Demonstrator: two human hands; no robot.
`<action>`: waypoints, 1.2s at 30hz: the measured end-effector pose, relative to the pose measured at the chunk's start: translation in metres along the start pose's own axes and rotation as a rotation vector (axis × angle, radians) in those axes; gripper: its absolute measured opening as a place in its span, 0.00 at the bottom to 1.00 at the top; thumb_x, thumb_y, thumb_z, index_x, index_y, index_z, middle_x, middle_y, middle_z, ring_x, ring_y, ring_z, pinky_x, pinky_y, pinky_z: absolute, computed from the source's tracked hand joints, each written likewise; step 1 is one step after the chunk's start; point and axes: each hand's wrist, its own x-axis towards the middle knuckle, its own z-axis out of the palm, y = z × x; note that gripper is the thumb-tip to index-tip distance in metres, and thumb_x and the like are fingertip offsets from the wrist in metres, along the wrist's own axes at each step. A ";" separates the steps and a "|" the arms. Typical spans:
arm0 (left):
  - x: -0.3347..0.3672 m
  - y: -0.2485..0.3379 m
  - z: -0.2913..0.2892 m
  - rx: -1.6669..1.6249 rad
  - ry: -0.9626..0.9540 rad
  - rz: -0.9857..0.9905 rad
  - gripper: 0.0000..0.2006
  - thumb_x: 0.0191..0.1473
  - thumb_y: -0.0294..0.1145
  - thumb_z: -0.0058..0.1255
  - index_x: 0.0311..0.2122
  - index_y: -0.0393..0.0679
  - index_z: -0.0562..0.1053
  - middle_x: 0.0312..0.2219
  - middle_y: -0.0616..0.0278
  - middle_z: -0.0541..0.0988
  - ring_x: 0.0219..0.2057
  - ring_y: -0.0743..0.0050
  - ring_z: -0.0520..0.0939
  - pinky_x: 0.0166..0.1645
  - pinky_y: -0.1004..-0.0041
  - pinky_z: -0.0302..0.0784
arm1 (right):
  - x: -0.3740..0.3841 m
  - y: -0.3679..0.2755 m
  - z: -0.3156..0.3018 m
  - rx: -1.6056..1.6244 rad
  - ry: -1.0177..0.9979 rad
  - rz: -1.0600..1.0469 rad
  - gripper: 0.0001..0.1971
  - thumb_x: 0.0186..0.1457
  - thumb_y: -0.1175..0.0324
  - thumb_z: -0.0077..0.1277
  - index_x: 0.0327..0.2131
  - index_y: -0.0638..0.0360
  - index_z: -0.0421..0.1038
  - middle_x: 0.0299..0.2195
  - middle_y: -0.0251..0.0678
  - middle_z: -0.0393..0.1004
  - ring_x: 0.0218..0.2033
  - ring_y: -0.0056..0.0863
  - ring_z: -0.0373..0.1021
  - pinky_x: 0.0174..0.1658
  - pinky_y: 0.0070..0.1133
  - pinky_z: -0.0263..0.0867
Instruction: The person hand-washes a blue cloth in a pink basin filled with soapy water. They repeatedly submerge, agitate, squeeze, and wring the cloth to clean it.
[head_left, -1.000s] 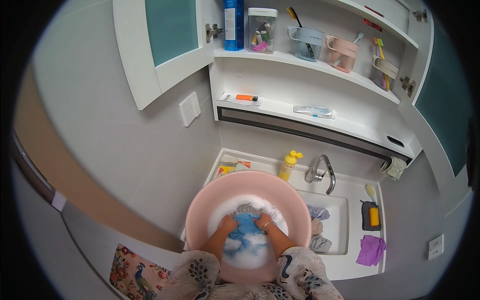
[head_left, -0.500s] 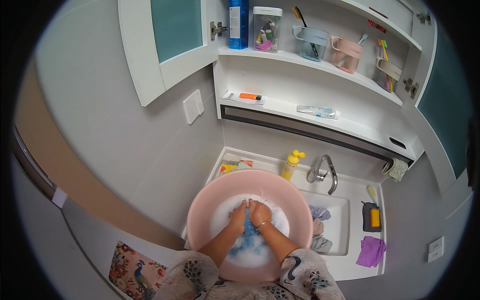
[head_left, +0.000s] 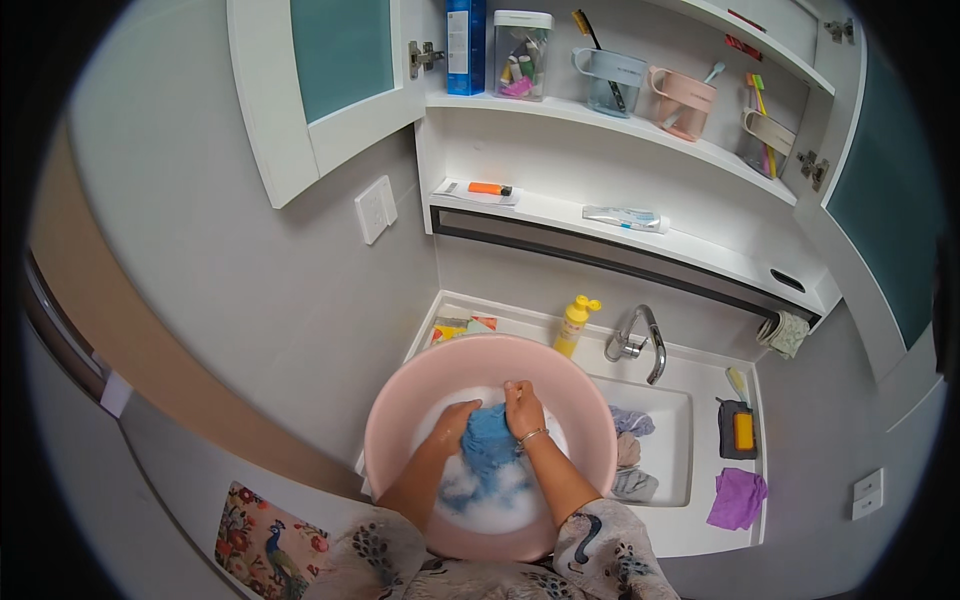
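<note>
Two hands, the left hand (head_left: 456, 422) and the right hand (head_left: 523, 410), are held apart inside a pink basin (head_left: 392, 440), with a wet blue cloth (head_left: 490, 440) gripped and stretched between them. The cloth's upper left edge is held by the left hand; its upper right edge is clasped by the right hand, which is placed slightly farther forward — a bracelet (head_left: 534, 435) is worn on that wrist. Exactly how the fingers are curled behind the cloth cannot be told. On the near side of the hands, the lower part of the cloth is covered in patches by white foam (head_left: 500, 515).

Ahead of the hands, just beyond the rim, a yellow bottle (head_left: 570, 332) is stood on the white worktop (head_left: 690, 532), with a curved faucet (head_left: 655, 345) set to its right. To the right of the hands, a sink (head_left: 674, 440) is partly hidden by the basin, and crumpled cloths (head_left: 635, 486) are contained in it. Farther right, a purple cloth (head_left: 737, 498) is laid on the worktop — beyond it, a yellow bar (head_left: 743, 432) is rested on a dark pouch (head_left: 728, 447).
</note>
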 end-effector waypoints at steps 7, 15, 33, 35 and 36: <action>-0.041 0.036 0.034 0.769 -0.077 0.049 0.22 0.46 0.46 0.52 0.40 0.37 0.72 0.34 0.55 0.75 0.36 0.69 0.74 0.40 0.75 0.68 | 0.008 0.006 -0.009 0.599 -0.314 -0.056 0.14 0.58 0.62 0.40 0.32 0.63 0.69 0.24 0.35 0.72 0.27 0.24 0.67 0.35 0.20 0.64; -0.042 0.039 0.029 0.950 0.075 0.093 0.22 0.46 0.46 0.53 0.35 0.32 0.71 0.29 0.56 0.76 0.28 0.72 0.76 0.34 0.73 0.72 | -0.001 0.000 -0.009 0.536 -0.610 0.074 0.15 0.53 0.60 0.49 0.38 0.61 0.71 0.33 0.32 0.72 0.33 0.17 0.67 0.40 0.15 0.62; 0.010 -0.007 -0.081 -0.075 0.579 0.084 0.17 0.52 0.35 0.45 0.44 0.32 0.67 0.39 0.49 0.74 0.38 0.55 0.76 0.44 0.59 0.70 | 0.013 0.051 -0.008 0.990 -0.798 0.671 0.12 0.43 0.66 0.52 0.33 0.61 0.70 0.31 0.35 0.70 0.38 0.25 0.67 0.40 0.24 0.66; 0.013 -0.011 -0.054 0.284 0.672 0.003 0.19 0.52 0.35 0.45 0.46 0.33 0.66 0.41 0.49 0.72 0.40 0.55 0.74 0.43 0.59 0.70 | 0.009 0.081 0.003 0.689 -0.566 0.684 0.19 0.41 0.64 0.54 0.38 0.62 0.69 0.36 0.40 0.71 0.41 0.30 0.67 0.45 0.27 0.64; 0.000 -0.005 -0.026 0.471 0.648 -0.088 0.20 0.52 0.36 0.45 0.47 0.34 0.65 0.43 0.49 0.71 0.41 0.54 0.74 0.43 0.59 0.69 | 0.009 0.096 0.006 0.536 -0.437 0.690 0.22 0.41 0.62 0.55 0.41 0.62 0.68 0.38 0.42 0.71 0.43 0.33 0.67 0.47 0.28 0.63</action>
